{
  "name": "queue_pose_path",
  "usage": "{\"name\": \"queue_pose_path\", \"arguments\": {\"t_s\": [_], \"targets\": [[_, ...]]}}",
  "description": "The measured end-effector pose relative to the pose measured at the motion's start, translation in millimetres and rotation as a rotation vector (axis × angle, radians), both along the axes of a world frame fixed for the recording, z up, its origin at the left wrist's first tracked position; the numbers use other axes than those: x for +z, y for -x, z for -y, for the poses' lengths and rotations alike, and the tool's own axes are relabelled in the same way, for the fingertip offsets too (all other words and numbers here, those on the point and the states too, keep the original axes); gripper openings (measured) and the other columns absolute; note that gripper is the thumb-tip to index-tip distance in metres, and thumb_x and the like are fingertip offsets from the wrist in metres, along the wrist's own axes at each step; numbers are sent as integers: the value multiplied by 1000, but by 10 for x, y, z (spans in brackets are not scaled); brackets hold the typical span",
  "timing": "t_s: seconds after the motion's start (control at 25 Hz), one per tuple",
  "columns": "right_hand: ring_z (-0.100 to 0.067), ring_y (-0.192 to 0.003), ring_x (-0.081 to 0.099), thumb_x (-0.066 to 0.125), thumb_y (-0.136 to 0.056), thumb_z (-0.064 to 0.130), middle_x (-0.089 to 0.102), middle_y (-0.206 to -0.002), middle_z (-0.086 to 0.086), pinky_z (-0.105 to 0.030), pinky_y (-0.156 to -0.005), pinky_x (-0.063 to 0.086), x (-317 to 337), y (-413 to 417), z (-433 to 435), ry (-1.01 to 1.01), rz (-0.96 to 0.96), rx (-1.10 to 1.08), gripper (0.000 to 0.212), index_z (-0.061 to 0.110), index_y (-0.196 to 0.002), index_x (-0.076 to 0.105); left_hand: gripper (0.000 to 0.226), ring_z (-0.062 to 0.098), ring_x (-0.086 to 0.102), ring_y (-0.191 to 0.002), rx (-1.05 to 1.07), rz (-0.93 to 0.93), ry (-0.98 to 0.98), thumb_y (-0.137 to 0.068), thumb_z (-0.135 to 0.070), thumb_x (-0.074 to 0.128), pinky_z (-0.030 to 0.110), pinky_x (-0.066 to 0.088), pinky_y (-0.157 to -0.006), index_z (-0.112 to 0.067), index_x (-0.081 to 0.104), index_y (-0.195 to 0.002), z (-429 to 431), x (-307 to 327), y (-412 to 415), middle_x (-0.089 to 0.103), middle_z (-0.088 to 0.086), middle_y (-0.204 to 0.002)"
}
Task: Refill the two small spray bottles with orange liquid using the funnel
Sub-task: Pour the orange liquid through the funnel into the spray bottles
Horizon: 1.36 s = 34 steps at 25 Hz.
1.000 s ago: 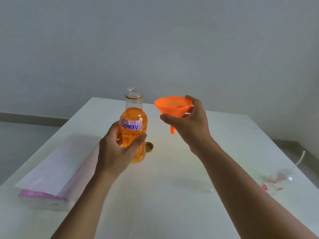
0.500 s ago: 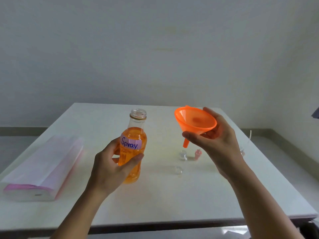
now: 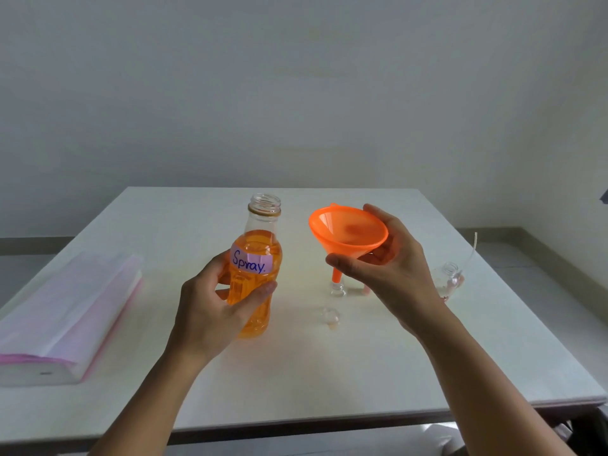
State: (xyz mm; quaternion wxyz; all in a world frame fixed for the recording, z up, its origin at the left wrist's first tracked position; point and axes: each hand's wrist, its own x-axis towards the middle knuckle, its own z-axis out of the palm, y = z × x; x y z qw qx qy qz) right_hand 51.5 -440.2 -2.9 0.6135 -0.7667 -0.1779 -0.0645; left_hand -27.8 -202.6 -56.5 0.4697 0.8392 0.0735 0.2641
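The left hand (image 3: 210, 312) grips an uncapped bottle (image 3: 256, 281) labelled "Spray.", upright and mostly full of orange liquid, its base raised above the white tabletop (image 3: 296, 373). The right hand (image 3: 391, 274) holds the orange funnel (image 3: 348, 232) by its bowl, tilted, the spout right at the neck of a small clear spray bottle (image 3: 338, 289). A second small bottle (image 3: 448, 279) stands off to the right. A clear cap (image 3: 330, 315) lies nearby, and a pink-edged packet (image 3: 65, 317) rests at the left.
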Motion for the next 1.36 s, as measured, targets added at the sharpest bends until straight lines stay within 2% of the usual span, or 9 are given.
{"name": "queue_pose_path", "arguments": {"t_s": [0.28,0.4,0.56,0.64,0.76,0.88,1.04,1.2,1.36], "targets": [[-16,-118,63,96,-60,29,57,-136,5,-36,-98,58,-59,-25,30,-20,5,-1,97,31,-145,47,64,3,59,-95,12,-4,-21,-65,-62,70,13,44,-69,-33,58,-121,-36,-1,55,66,-15,-106],[-11,-115,63,96,-60,28,57,-134,7,-35,-96,58,-97,-10,28,-4,1,13,98,30,-145,47,65,6,60,-96,11,3,-35,-65,-62,71,14,45,-70,-30,59,-121,-60,-7,67,67,-14,-105],[5,-103,65,96,-59,25,58,-132,8,-19,-80,60,-120,11,32,-3,0,35,98,30,-144,47,66,4,60,-97,-11,14,-89,-66,-62,76,17,48,-74,-32,58,-122,-109,85,-11,66,-17,-106],[12,-98,64,97,-60,22,58,-130,9,-11,-71,56,-146,17,28,-20,-3,49,98,30,-144,47,61,-1,59,-94,-35,31,-139,-67,-57,76,10,46,-71,-38,55,-121,-136,212,-86,62,-24,-105],[5,-105,64,96,-56,32,54,-132,14,-16,-82,58,-180,24,15,6,6,60,101,34,-144,45,58,0,62,-94,-121,18,-248,-69,-47,79,6,50,-68,-37,55,-122,-216,388,-197,64,-18,-106],[10,-105,63,91,-51,42,53,-129,21,-17,-84,58,-177,6,15,-7,1,75,104,36,-143,44,65,12,63,-94,-146,9,-374,-69,-44,83,26,57,-74,-37,54,-127,-307,506,-282,64,-6,-109],[8,-105,64,96,-54,36,55,-130,20,-22,-87,59,-191,-33,20,-18,0,84,102,37,-143,45,70,13,58,-96,-159,27,-486,-69,-35,85,27,53,-75,-36,51,-130,-320,637,-355,57,-12,-108],[14,-105,61,95,-55,37,52,-128,27,-19,-85,58,-202,-49,47,-6,10,86,101,39,-142,44,72,9,50,-96,-176,25,-585,-70,-26,86,27,49,-73,-34,50,-132,-316,726,-402,50,-27,-101],[13,-106,60,96,-59,32,51,-129,27,-15,-83,57,-227,-59,83,14,20,87,99,40,-142,43,71,10,48,-101,-185,38,-690,-71,-25,85,28,48,-75,-31,50,-133,-333,779,-444,57,-15,-111]]}}
